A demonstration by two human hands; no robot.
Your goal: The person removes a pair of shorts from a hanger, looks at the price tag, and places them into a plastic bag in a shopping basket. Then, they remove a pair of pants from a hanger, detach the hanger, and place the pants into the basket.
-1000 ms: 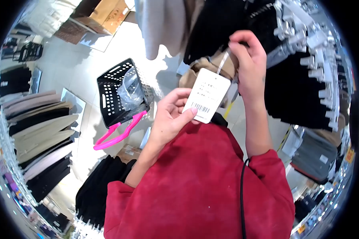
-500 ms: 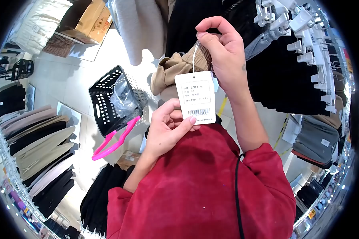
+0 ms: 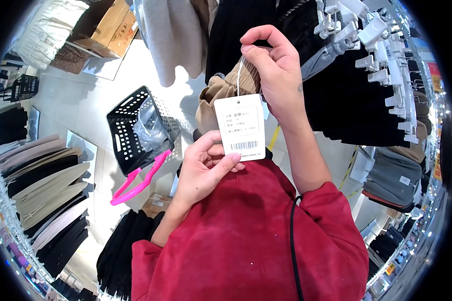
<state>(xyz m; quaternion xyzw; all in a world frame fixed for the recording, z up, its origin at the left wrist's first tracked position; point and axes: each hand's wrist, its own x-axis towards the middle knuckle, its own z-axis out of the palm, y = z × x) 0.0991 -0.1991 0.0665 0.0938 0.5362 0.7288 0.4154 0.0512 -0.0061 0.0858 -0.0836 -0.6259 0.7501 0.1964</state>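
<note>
A white cardboard price tag (image 3: 241, 125) with printed text and a barcode hangs from a thin white string (image 3: 239, 78). My left hand (image 3: 203, 163) pinches the tag's lower left corner between thumb and fingers. Above it, my right hand (image 3: 273, 62) is closed on the string's upper end, holding it taut. Behind the tag and right hand is a bunched tan garment (image 3: 213, 103) with a ribbed part; part of it is hidden by the tag and hand.
A black perforated shopping basket (image 3: 123, 135) with a pink handle (image 3: 140, 183) and clear plastic inside stands at left. Trousers (image 3: 50, 185) hang along the left rack. White clip hangers (image 3: 374, 30) and black garments (image 3: 351, 100) are at right. An open cardboard box (image 3: 118, 27) sits upper left.
Both hands and the tag have shifted slightly left in view, along with the whole scene. The hold on the tag and string is the same.
</note>
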